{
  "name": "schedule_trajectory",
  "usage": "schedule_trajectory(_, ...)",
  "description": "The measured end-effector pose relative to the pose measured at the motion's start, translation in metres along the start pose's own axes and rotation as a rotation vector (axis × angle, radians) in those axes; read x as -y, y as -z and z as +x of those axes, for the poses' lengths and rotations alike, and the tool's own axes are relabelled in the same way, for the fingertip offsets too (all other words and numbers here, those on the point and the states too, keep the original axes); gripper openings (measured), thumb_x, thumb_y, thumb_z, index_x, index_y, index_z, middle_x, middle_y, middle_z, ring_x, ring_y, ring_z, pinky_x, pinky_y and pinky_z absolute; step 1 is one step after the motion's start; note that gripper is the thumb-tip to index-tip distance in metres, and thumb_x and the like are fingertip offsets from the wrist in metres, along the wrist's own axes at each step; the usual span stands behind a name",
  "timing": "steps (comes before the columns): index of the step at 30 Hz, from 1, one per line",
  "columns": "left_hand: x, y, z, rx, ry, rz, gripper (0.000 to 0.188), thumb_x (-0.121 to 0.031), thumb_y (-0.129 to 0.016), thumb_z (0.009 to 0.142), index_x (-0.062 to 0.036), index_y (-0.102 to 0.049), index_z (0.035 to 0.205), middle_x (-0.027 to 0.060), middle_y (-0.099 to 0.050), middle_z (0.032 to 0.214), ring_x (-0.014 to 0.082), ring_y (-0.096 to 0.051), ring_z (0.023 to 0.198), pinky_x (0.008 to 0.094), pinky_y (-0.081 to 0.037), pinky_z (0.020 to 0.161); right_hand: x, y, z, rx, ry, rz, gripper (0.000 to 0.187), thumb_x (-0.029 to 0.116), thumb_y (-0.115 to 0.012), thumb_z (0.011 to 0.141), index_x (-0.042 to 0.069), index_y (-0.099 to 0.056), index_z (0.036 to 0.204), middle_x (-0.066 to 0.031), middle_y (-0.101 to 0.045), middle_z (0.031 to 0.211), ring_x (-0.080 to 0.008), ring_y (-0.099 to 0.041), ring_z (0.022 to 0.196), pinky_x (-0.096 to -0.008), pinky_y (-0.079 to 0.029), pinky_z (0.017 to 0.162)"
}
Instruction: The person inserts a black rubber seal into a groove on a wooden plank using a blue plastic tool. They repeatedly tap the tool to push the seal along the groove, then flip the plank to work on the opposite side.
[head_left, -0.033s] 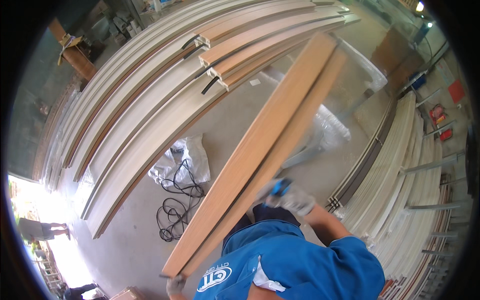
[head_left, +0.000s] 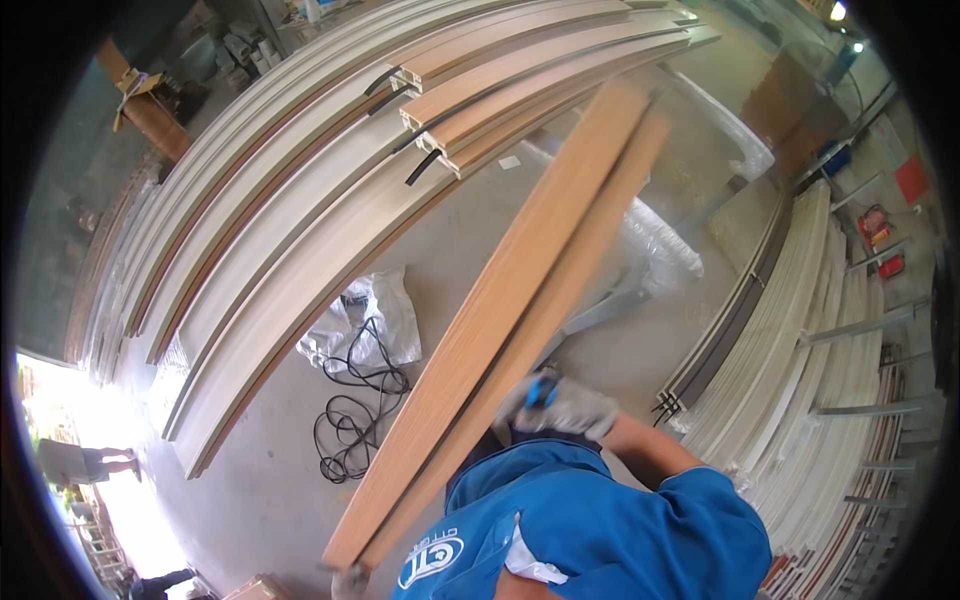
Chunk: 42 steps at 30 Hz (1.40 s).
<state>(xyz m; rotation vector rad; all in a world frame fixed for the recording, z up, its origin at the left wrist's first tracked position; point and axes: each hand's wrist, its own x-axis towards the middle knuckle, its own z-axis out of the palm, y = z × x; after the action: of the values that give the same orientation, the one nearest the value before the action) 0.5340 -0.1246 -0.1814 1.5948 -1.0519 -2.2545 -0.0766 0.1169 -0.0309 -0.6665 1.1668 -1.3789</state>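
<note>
A long wood-grain profile (head_left: 500, 310) with a dark groove along its length slants across in front of me, its far end blurred. My left hand (head_left: 350, 582), in a pale glove, is closed at the profile's near end, its fingers partly hidden. Beside the profile's right edge, close to my body, is my gloved right hand (head_left: 570, 408). It is closed round a small blue and black tool (head_left: 541, 390) whose kind I cannot make out.
Pale and wood-grain profiles (head_left: 330, 230) lie in rows at the left and back. Black cable (head_left: 350, 430) coils on the floor by a white plastic sack (head_left: 385, 315). Wrapped material (head_left: 665, 240) sits beyond the profile. Stacked lengths (head_left: 790, 330) rest on a rack at right.
The profile's far end has swung a little to the left, and its near end sits slightly lower. My right hand with the blue tool has shifted slightly left along with it.
</note>
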Motion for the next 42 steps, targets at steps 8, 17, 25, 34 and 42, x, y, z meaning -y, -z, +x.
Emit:
schedule_trajectory(8, 0.038, 0.031, -0.018, -0.527, 0.132, 0.075, 0.042, -0.014, -0.078, 0.079, -0.0002, -0.062, 0.116, 0.0085, -0.068, 0.108, 0.0222, -0.066, 0.098, 0.0357, -0.054, 0.080, -0.135, -0.101, 0.076, 0.252, -0.281, 0.495, 0.028, 0.027, -0.070, 0.097, 0.006, -0.068, 0.115, -0.0053, -0.068, 0.113, -0.0179, -0.062, 0.112, -0.0344, -0.050, 0.097)
schedule_trajectory(17, 0.072, -0.024, 0.063, -0.454, 0.082, 0.343, 0.047, -0.012, -0.078, 0.081, 0.0022, -0.060, 0.123, 0.0113, -0.066, 0.115, 0.0253, -0.065, 0.105, 0.0368, -0.054, 0.087, -0.299, 0.064, 0.162, -0.623, -0.327, 0.882, 0.026, 0.024, -0.072, 0.095, 0.010, -0.063, 0.116, -0.0033, -0.069, 0.101, -0.0162, -0.065, 0.078, -0.0360, -0.057, 0.073)
schedule_trajectory(25, 0.164, -0.172, 0.399, 0.131, -0.055, -0.204, 0.067, -0.015, -0.086, 0.075, 0.0009, -0.056, 0.133, 0.0105, -0.064, 0.126, 0.0245, -0.062, 0.116, 0.0368, -0.052, 0.099, -0.443, 0.333, 0.241, -0.967, -0.046, 0.689, 0.029, 0.023, -0.071, 0.097, 0.005, -0.064, 0.118, -0.0092, -0.070, 0.114, -0.0190, -0.064, 0.110, -0.0355, -0.052, 0.095)
schedule_trajectory(34, 0.241, -0.279, 0.642, 0.230, 0.037, -0.254, 0.053, 0.001, -0.077, 0.080, 0.0014, -0.057, 0.129, 0.0106, -0.067, 0.120, 0.0283, -0.067, 0.106, 0.0399, -0.054, 0.099, -0.525, 0.540, 0.275, -1.166, -0.072, 0.460, 0.040, 0.036, -0.068, 0.099, 0.005, -0.068, 0.124, -0.0042, -0.070, 0.122, -0.0150, -0.060, 0.110, -0.0328, -0.047, 0.095)
schedule_trajectory(42, 0.254, -0.364, 0.754, 0.258, 0.058, -0.226, 0.048, 0.000, -0.075, 0.084, -0.0019, -0.058, 0.129, 0.0110, -0.066, 0.117, 0.0288, -0.065, 0.110, 0.0433, -0.055, 0.098, -0.549, 0.655, 0.310, -1.141, -0.094, 0.374, 0.052, 0.040, -0.071, 0.096, 0.005, -0.059, 0.133, -0.0070, -0.062, 0.119, -0.0229, -0.058, 0.110, -0.0395, -0.048, 0.097)
